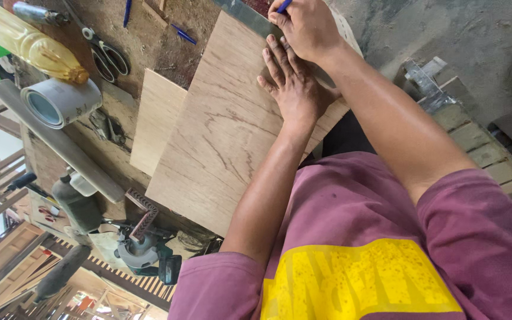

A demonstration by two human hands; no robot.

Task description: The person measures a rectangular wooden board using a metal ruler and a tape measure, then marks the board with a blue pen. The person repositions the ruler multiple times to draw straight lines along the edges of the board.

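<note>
On the worktop (167, 35) in front of you lies a plywood panel (220, 136), flat and with its wood grain facing up, so that its surface is free for marking. Your left hand (291, 89) is open, with palm and spread fingers pressed on the panel and on the dark metal ruler (250, 16) at its far edge; I judge this keeps the ruler from sliding. Your right hand (306, 26) is closed around a blue pen (284, 5), with the tip close to the ruler edge, just beyond the left hand. A smaller pale board (156, 121) rests beside the panel, partly under it. Further away, out of the marking area, you have a roll of tape (60, 102), a yellowish plastic bottle (28, 41), scissors (105, 53) and two more blue pens (183, 34). A power saw (143, 252) sits near the worktop edge.
</note>
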